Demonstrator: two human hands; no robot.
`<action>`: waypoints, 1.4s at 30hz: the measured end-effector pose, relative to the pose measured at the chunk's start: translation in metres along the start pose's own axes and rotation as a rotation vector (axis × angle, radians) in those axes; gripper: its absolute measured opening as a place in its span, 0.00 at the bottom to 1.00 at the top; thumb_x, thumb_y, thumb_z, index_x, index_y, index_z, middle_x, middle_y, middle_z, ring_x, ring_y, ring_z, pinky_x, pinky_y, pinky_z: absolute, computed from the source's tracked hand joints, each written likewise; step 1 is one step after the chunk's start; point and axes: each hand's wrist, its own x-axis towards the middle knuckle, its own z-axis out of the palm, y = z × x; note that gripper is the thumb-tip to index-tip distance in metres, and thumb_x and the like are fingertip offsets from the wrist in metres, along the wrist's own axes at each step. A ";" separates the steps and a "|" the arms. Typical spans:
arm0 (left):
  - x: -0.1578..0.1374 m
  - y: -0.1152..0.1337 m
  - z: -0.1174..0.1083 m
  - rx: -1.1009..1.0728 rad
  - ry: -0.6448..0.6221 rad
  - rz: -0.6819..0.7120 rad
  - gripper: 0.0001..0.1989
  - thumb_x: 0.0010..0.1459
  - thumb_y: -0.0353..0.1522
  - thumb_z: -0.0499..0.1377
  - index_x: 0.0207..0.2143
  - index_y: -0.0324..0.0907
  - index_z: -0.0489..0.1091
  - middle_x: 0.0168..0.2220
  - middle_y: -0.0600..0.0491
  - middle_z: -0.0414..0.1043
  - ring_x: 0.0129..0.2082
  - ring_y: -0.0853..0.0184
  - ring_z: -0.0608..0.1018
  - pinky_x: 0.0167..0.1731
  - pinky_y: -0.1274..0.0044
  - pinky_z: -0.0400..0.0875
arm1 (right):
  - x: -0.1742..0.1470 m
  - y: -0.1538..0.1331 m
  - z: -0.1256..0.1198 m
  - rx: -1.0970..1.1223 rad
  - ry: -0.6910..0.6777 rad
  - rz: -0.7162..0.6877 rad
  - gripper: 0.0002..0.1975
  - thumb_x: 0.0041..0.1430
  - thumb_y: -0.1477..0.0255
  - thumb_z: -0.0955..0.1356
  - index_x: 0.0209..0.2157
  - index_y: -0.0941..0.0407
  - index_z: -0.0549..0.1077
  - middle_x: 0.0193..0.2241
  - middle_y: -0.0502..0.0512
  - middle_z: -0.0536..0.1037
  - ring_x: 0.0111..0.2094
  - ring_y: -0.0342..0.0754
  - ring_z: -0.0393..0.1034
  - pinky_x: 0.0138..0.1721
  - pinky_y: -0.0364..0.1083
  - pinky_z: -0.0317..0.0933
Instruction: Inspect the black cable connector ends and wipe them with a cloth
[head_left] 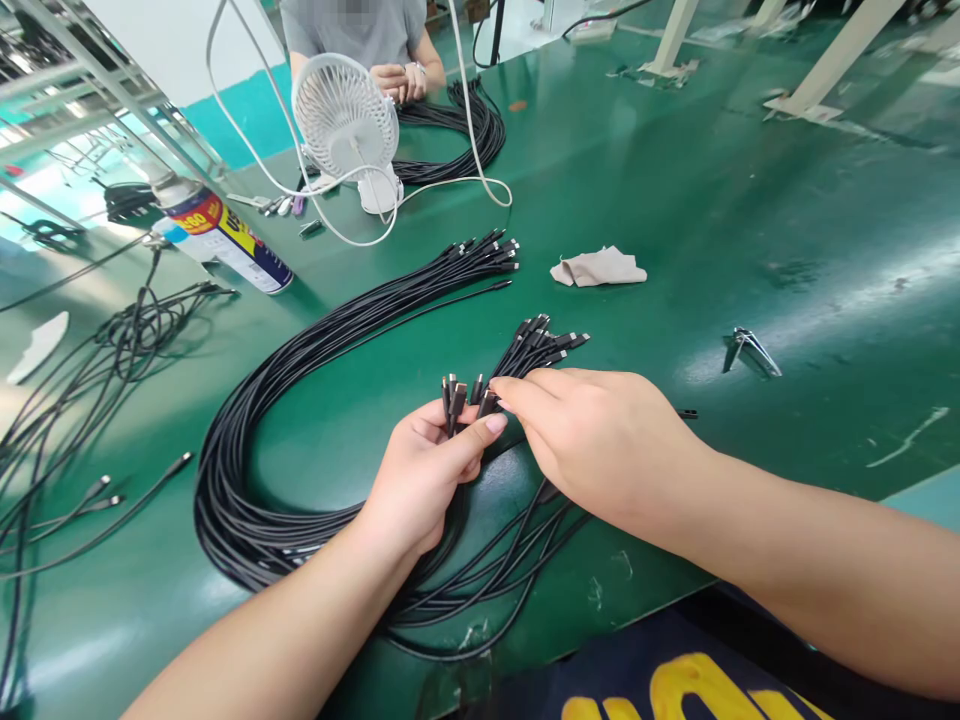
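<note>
Several black USB cables (455, 402) stick up from my left hand (427, 460), their plugs just above its curled fingers and thumb. My right hand (600, 430) reaches in from the right, its thumb and forefinger pinched at one of those plugs (487, 402). Behind my hands, more plug ends (544, 340) fan out on the green table. A long bundle of black cables (247, 420) curves in a C on the left, its far ends spread toward the back. Loose cable lengths (495, 575) run below my hands.
A white fan (346, 120) stands at the back, a spray can (225, 235) left of it. Tangled cables (142, 330) lie left. A beige cloth (600, 267) and a nail clipper (752, 352) lie right. Across the table a person's hands (401, 82) are above another cable coil (480, 130).
</note>
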 end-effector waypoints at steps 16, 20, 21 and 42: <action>0.000 0.001 -0.001 0.008 0.005 -0.008 0.14 0.44 0.32 0.71 0.24 0.38 0.66 0.21 0.61 0.56 0.18 0.79 0.56 0.17 0.83 0.47 | 0.013 0.013 -0.009 0.451 -0.084 0.177 0.11 0.63 0.75 0.60 0.40 0.59 0.73 0.30 0.54 0.78 0.30 0.46 0.71 0.32 0.43 0.59; 0.000 0.001 -0.001 0.019 -0.008 -0.014 0.15 0.43 0.33 0.71 0.24 0.38 0.67 0.20 0.61 0.55 0.18 0.79 0.56 0.17 0.82 0.46 | 0.014 0.016 -0.006 0.561 -0.089 0.189 0.10 0.63 0.75 0.61 0.39 0.60 0.73 0.30 0.54 0.77 0.28 0.44 0.68 0.31 0.43 0.57; 0.000 0.001 -0.001 0.028 -0.016 -0.016 0.15 0.44 0.33 0.71 0.25 0.38 0.67 0.20 0.61 0.55 0.18 0.79 0.56 0.17 0.82 0.46 | 0.015 0.017 -0.005 0.597 -0.084 0.190 0.10 0.63 0.75 0.61 0.38 0.59 0.73 0.30 0.53 0.76 0.28 0.43 0.67 0.31 0.42 0.57; 0.003 -0.004 -0.003 0.134 -0.042 0.008 0.14 0.47 0.37 0.69 0.28 0.39 0.70 0.18 0.62 0.55 0.16 0.79 0.54 0.17 0.81 0.44 | 0.021 0.025 -0.007 0.702 -0.122 0.185 0.09 0.58 0.75 0.65 0.27 0.60 0.77 0.22 0.51 0.76 0.23 0.41 0.64 0.26 0.41 0.54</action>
